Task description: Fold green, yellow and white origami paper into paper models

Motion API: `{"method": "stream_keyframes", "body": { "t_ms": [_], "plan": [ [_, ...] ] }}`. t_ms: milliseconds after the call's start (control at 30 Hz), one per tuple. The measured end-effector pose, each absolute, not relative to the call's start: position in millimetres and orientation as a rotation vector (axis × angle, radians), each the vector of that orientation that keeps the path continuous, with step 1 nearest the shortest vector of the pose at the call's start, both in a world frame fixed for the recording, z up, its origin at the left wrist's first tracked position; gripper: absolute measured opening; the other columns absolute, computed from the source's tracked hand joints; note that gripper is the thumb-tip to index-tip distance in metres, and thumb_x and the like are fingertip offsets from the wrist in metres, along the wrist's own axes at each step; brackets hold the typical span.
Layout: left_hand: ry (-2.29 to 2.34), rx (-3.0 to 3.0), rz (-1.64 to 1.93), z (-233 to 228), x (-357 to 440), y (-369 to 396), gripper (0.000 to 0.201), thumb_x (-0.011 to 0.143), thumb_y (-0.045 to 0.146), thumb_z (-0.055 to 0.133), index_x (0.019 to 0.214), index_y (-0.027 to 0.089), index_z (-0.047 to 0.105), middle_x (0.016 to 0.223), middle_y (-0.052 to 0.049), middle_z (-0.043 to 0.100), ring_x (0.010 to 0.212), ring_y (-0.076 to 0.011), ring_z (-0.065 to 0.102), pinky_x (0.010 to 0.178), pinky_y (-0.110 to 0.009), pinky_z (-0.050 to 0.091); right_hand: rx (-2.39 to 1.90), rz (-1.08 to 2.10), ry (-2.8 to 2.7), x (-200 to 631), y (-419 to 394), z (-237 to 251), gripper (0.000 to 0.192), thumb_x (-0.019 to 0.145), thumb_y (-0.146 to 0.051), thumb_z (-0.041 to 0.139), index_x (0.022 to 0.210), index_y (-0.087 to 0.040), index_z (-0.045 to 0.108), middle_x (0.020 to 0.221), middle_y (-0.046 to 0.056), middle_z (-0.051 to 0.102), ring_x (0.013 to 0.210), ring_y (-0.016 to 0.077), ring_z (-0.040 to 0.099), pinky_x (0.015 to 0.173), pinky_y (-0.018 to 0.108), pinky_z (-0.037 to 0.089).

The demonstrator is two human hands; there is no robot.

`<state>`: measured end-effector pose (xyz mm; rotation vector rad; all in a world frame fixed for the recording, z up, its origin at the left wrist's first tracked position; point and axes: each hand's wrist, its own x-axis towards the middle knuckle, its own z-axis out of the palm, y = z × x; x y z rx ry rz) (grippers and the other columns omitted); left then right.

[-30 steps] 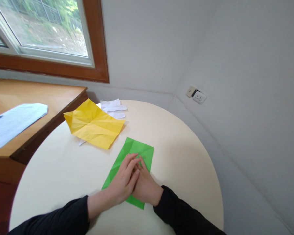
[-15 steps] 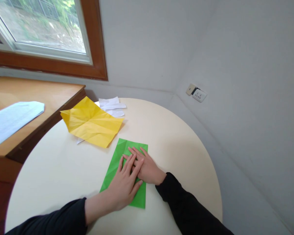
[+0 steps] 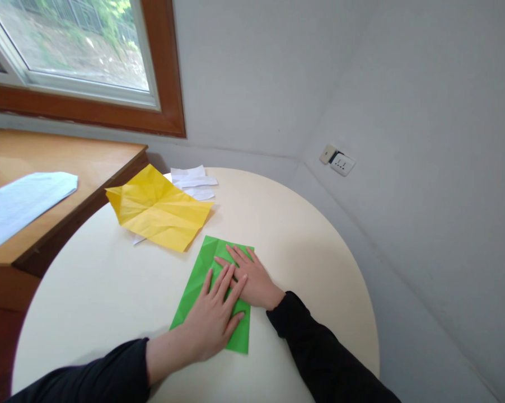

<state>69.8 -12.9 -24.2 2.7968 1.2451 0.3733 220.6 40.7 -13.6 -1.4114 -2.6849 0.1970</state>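
Left hand [image 3: 213, 322]: your palm lies open and flat, pinning the folded green paper [image 3: 196, 282] to the round table [image 3: 303, 246].
Right hand [image 3: 252, 280]: fingers spread, pressing the same sheet flat.

On my round bench [image 3: 319, 268]: creased yellow sheet [image 3: 160, 210] over white paper scraps [image 3: 192, 182]. Printed sheet [image 3: 23, 204] on wooden desk [image 3: 88, 162]; wall socket [image 3: 341, 163].

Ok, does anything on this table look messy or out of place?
Nothing is spilled or torn. Both hands, left hand and right hand, press flat on the green paper. Only the creased yellow sheet lies askew over white scraps.
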Motion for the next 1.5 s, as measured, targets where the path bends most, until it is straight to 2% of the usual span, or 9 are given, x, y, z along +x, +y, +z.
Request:
{"method": "stream_keyframes", "body": {
  "t_ms": [233,533,800,1000,1200,1267,1333,1400,1500],
  "plan": [
    [1.234,2.789,0.316,-23,69,-13,0.061,0.091,0.042,0.032,0.144,0.018,0.014,0.144,-0.018,0.032,0.137,-0.0313,0.016,0.107,-0.057,0.015,-1.484,0.176,-2.641,226,48,-19,0.052,0.092,-0.046,0.030,0.140,-0.028,0.028,0.150,0.009,0.022,0.138,0.0236,0.018,0.110,0.047,0.015],
    [1.243,2.794,0.334,-25,70,-14,0.060,0.091,0.042,0.033,0.144,0.018,0.017,0.145,-0.018,0.031,0.137,-0.0322,0.018,0.106,-0.057,0.016,-1.491,0.165,-2.654,226,48,-18,0.052,0.092,-0.046,0.031,0.141,-0.029,0.026,0.150,0.008,0.021,0.138,0.0231,0.017,0.110,0.046,0.014],
    [1.289,2.772,0.352,-26,69,-17,0.059,0.091,0.041,0.034,0.144,0.022,0.018,0.146,-0.019,0.029,0.136,-0.0348,0.020,0.103,-0.063,0.013,-1.540,0.135,-2.633,229,50,-18,0.052,0.093,-0.047,0.027,0.141,-0.029,0.026,0.151,0.007,0.020,0.138,0.0223,0.017,0.110,0.046,0.014],
    [1.253,2.771,0.346,-27,66,-18,0.050,0.091,0.046,0.033,0.138,0.029,0.034,0.145,-0.016,0.031,0.136,-0.0351,0.020,0.102,-0.064,0.014,-1.763,0.092,-2.487,248,67,-20,0.047,0.094,-0.039,0.025,0.141,-0.028,0.027,0.150,0.006,0.024,0.138,0.0212,0.020,0.110,0.045,0.016],
    [1.243,2.744,0.316,-24,66,-18,0.050,0.091,0.046,0.032,0.137,0.028,0.037,0.144,-0.019,0.031,0.134,-0.0374,0.022,0.100,-0.066,0.016,-1.904,0.041,-2.335,271,81,-25,0.046,0.094,-0.036,0.027,0.139,-0.030,0.031,0.148,0.008,0.029,0.136,0.0268,0.023,0.108,0.052,0.017],
    [1.229,2.744,0.328,-25,64,-19,0.050,0.090,0.045,0.033,0.137,0.028,0.036,0.145,-0.017,0.030,0.135,-0.0366,0.021,0.101,-0.066,0.015,-1.984,0.010,-2.231,283,86,-28,0.046,0.093,-0.033,0.029,0.138,-0.026,0.035,0.146,0.011,0.031,0.135,0.0287,0.025,0.108,0.053,0.017],
    [1.208,2.748,0.329,-26,63,-19,0.050,0.090,0.045,0.034,0.138,0.028,0.035,0.146,-0.016,0.029,0.135,-0.0356,0.020,0.102,-0.065,0.014,-2.041,-0.029,-2.094,292,87,-27,0.046,0.092,-0.028,0.030,0.136,-0.016,0.039,0.144,0.016,0.034,0.134,0.0292,0.027,0.108,0.053,0.017],
    [1.187,2.749,0.325,-26,61,-19,0.051,0.090,0.045,0.033,0.138,0.028,0.034,0.146,-0.016,0.028,0.136,-0.0353,0.020,0.102,-0.066,0.013,-1.940,-0.097,-2.018,292,82,-23,0.046,0.090,-0.021,0.028,0.134,-0.011,0.040,0.141,0.016,0.038,0.134,0.0261,0.030,0.109,0.053,0.015],
    [1.158,2.756,0.329,-25,60,-19,0.051,0.090,0.045,0.033,0.138,0.027,0.034,0.145,-0.016,0.032,0.135,-0.0355,0.020,0.101,-0.066,0.014,-1.474,0.031,-2.219,271,63,-11,0.045,0.091,-0.023,0.029,0.134,-0.018,0.041,0.137,0.009,0.046,0.132,0.0199,0.033,0.110,0.047,0.020]
  ]
}}
